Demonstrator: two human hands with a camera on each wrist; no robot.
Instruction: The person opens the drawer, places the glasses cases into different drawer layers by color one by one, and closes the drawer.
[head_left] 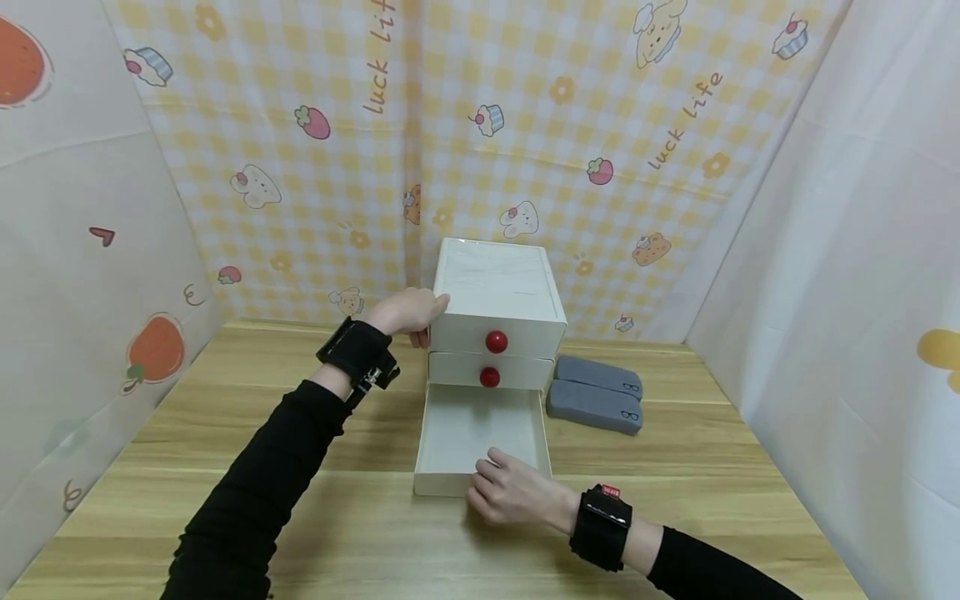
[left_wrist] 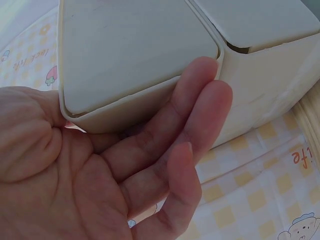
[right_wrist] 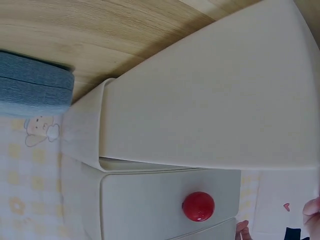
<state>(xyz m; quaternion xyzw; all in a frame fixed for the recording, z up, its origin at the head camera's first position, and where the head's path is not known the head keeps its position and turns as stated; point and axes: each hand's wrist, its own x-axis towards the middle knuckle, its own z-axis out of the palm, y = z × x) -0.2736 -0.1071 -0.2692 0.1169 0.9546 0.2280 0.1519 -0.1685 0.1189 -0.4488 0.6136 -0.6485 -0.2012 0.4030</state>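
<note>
A white three-drawer cabinet [head_left: 498, 279] stands on the table, its lowest drawer [head_left: 480, 421] pulled out, with nothing seen inside. Red round knobs mark the upper drawer [head_left: 497, 342] and middle drawer [head_left: 490, 377], both pushed in. My left hand [head_left: 408, 311] holds the cabinet at its upper left, thumb by the top edge; in the left wrist view its bent fingers [left_wrist: 207, 117] lie against the white casing. At the front of the lowest drawer, my right hand [head_left: 517, 492] grips with curled fingers. They cover the spot where a knob would sit.
Two grey glasses cases [head_left: 596, 404] with small glasses prints lie side by side, right of the cabinet. Behind the wooden table [head_left: 360, 533] hangs a yellow checked cloth [head_left: 337, 192]; white cloths hang at both sides.
</note>
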